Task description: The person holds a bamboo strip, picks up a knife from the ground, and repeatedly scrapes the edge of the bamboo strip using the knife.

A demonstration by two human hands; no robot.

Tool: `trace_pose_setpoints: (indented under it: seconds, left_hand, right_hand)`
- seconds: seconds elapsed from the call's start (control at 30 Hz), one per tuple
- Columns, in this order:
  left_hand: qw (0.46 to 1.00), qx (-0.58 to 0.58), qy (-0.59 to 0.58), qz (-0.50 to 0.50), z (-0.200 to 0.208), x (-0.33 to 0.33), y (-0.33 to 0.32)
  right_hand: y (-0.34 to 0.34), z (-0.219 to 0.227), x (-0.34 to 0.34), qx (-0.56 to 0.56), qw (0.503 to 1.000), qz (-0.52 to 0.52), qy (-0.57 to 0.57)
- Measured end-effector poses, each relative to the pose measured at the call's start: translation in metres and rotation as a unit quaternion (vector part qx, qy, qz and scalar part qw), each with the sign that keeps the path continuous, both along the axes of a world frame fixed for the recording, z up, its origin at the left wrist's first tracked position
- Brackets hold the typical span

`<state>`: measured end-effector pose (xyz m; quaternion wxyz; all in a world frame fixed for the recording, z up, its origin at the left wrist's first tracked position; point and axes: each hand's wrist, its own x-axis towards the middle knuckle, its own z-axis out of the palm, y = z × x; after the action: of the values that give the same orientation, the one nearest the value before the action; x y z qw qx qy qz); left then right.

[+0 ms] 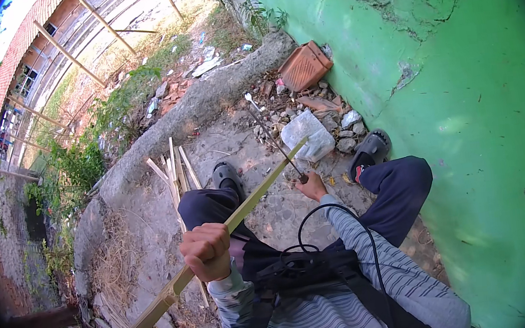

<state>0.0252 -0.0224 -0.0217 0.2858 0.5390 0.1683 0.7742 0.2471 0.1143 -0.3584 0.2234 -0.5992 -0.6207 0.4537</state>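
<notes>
My left hand (206,253) is closed round a long split bamboo strip (256,195). The strip slants from the lower left, across my left knee, up to a pointed end between my feet. In my right hand (311,187) is the dark handle of a long, thin knife (266,131). Its narrow blade points away and to the left, with a bright tip. Strip and blade cross in the picture just beyond my right hand; I cannot tell whether they touch. Several more bamboo strips (178,174) lie on the ground beside my left leg.
A green wall (469,138) rises close on my right. An orange clay-like block (305,67), rubble and a whitish block (308,136) lie at its foot. A low rough concrete ridge (196,103) curves across ahead. Plants (76,167) grow to the left. A black cable (370,242) loops over my right forearm.
</notes>
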Motion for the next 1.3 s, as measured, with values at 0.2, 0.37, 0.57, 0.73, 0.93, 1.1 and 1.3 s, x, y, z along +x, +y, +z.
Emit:
trace_pose_setpoints:
  seconds: [0.2, 0.37, 0.57, 0.73, 0.93, 1.1, 1.3]
  left_hand:
    - [1.000, -0.017, 0.012, 0.004, 0.002, 0.000, -0.006]
    - [0.999, -0.002, 0.039, -0.035, 0.007, 0.008, 0.006]
    - [0.994, -0.064, 0.084, -0.030, 0.009, 0.000, -0.013]
    - [0.978, -0.190, -0.008, 0.082, 0.015, 0.011, -0.006]
    - [0.980, -0.162, -0.084, 0.075, 0.017, -0.022, 0.001]
    - [0.992, -0.116, -0.024, 0.035, 0.020, -0.018, 0.009]
    - [0.993, -0.096, -0.055, -0.036, 0.026, 0.004, 0.014]
  right_hand:
    - [-0.009, 0.014, -0.015, -0.005, 1.000, 0.012, -0.020]
    - [0.006, -0.018, 0.010, 0.038, 0.999, 0.007, -0.002]
    - [0.008, 0.005, 0.009, -0.031, 0.999, -0.038, 0.007]
    - [-0.002, -0.033, 0.007, -0.036, 0.990, -0.123, 0.063]
    - [-0.007, 0.013, -0.011, -0.103, 0.947, -0.188, 0.241]
    - [-0.011, 0.072, -0.018, -0.020, 0.948, -0.138, 0.285]
    - [-0.015, 0.103, -0.022, 0.070, 0.966, -0.053, 0.241]
